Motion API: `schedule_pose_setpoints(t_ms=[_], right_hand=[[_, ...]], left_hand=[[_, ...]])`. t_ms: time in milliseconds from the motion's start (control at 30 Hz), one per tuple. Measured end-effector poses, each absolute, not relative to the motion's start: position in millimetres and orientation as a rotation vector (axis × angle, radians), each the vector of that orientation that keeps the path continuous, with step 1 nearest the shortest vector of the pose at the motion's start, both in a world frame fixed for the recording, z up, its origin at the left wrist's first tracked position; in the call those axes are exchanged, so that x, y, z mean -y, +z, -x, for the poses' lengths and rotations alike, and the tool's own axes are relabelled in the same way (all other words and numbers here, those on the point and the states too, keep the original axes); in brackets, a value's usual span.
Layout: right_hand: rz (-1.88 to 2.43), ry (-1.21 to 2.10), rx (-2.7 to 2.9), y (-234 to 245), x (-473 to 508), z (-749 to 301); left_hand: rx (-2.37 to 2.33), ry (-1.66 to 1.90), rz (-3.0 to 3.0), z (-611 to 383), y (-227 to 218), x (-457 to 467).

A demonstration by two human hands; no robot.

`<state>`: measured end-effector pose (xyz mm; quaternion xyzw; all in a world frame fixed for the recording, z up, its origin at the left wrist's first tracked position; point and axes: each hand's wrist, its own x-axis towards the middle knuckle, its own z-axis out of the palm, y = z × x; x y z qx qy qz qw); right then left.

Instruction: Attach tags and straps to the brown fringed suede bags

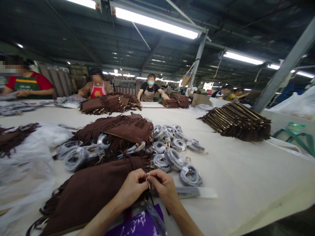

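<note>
My left hand (133,188) and my right hand (164,187) meet at the near edge of the table, both pinched together on a small metal clip (148,181) between the fingertips. They hover over a brown suede fringed bag (93,190) lying flat in front of me. Just beyond the hands lie several coiled straps wrapped in clear plastic (172,154). A flat clear plastic sleeve (194,192) rests to the right of my right hand.
Stacks of brown fringed bags (236,123) sit at the right, middle (120,131) and far side (110,103). Loose plastic bags (27,157) cover the left. A purple item (140,224) lies below my wrists. Other people work across the white table (246,177).
</note>
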<state>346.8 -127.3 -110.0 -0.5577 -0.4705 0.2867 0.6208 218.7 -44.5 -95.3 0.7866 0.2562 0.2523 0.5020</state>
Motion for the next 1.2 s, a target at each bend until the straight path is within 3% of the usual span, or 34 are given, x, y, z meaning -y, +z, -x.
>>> schedule_pose_setpoints(t_ms=[733, 967, 1200], right_hand=[[1.191, 1.181, 0.996, -92, 134, -361], [0.916, 1.428, 0.722, -91, 150, -365], [0.746, 1.477, 0.813, -91, 156, -367]], left_hand=[[-0.671, 0.579, -1.453, -215, -79, 43], [-0.602, 0.543, -1.208, -214, -82, 37], [-0.39, 0.514, -0.953, -210, -80, 36]])
